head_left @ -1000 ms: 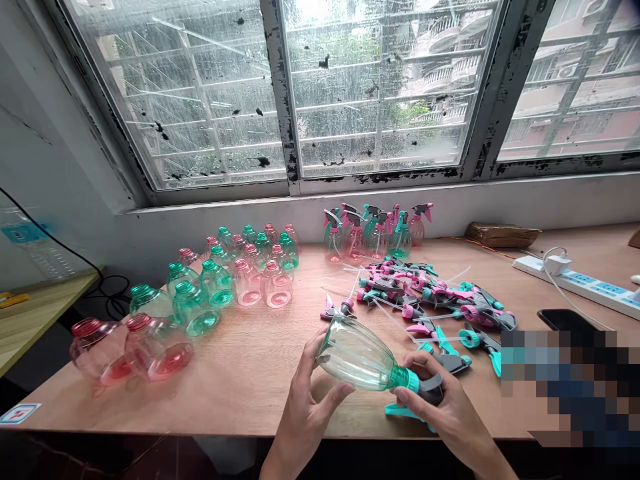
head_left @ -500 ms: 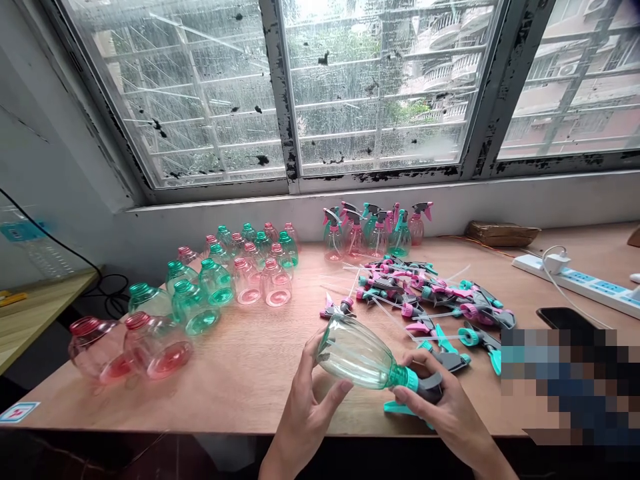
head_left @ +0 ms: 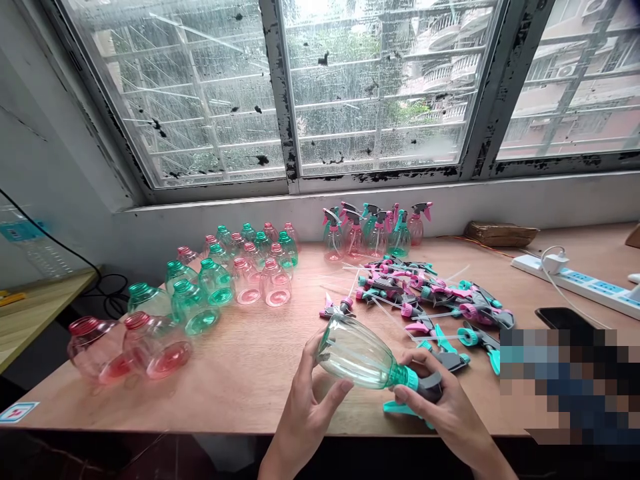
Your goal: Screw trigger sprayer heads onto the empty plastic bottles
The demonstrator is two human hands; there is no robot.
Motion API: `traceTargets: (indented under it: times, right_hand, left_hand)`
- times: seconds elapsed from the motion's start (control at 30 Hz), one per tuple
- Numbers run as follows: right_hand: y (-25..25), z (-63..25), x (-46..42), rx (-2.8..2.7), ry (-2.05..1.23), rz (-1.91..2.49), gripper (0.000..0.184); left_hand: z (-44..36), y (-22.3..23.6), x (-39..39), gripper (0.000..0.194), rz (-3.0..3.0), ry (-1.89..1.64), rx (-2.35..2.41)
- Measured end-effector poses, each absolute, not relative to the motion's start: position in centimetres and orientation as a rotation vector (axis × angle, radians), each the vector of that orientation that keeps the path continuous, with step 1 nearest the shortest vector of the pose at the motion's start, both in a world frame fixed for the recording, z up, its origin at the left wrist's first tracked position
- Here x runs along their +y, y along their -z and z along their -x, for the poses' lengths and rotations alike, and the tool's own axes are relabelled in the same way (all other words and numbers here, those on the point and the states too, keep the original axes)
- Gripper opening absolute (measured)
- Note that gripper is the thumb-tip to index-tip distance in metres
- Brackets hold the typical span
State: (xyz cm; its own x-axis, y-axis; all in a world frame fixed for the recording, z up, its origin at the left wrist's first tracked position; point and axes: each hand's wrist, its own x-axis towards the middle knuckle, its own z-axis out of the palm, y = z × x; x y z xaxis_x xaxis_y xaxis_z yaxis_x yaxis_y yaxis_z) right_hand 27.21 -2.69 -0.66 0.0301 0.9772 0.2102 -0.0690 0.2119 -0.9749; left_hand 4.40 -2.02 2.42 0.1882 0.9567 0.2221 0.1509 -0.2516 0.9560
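Observation:
A clear green spray bottle (head_left: 356, 351) lies tilted on its side in the air near the table's front edge, its base toward the left. My left hand (head_left: 313, 393) is wrapped around the base end, thumb below. At the neck, my right hand (head_left: 437, 393) grips the teal collar (head_left: 409, 379) of the grey spray head (head_left: 430, 387) between thumb and fingers. The teal trigger (head_left: 400, 407) points down and to the left under the right hand. Just beyond the bottle lies a pile of loose pink, teal and grey spray heads (head_left: 415, 287) with thin white tubes.
Open pink and green bottles (head_left: 203, 300) stand in rows at the left. Several bottles with spray heads (head_left: 375, 230) stand by the wall. A power strip (head_left: 580, 283), a phone (head_left: 567, 321) and a brown block (head_left: 501, 233) are at the right. A small label (head_left: 19, 412) marks the left corner.

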Motion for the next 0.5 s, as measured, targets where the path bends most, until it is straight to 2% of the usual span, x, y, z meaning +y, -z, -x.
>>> traceTargets:
  times: [0.5]
  right_hand:
    - [0.44,-27.19,-2.89,-1.168,-1.085,1.028,0.033]
  left_hand:
    - [-4.07,-1.53,-1.69,0.062,-1.703,-1.219,1.106]
